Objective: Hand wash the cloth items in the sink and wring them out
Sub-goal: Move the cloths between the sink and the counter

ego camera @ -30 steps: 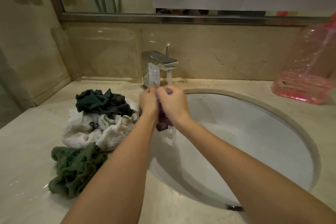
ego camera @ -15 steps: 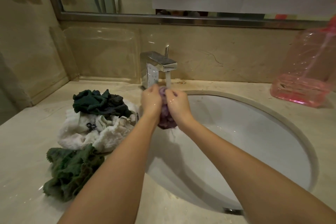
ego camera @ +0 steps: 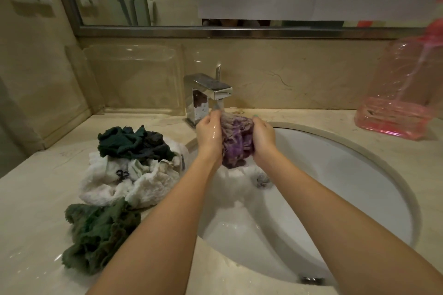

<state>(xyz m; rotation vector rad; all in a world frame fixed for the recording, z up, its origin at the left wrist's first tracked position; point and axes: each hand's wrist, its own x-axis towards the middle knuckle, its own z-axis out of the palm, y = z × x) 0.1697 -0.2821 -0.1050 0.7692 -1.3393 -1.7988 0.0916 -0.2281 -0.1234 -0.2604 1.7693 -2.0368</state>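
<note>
Purple cloth now spreads wider under faucet.

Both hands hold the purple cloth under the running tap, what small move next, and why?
Probably rub the purple cloth between left hand and right hand: faucet water falls onto it, it is bunched, and both hands grip it over the sink.

Both hands hold a bunched purple cloth under the running faucet, left hand and right hand cupped round its sides above the white sink. On the counter (wet in places) lie dark green, white and blackish-green cloths.
</note>
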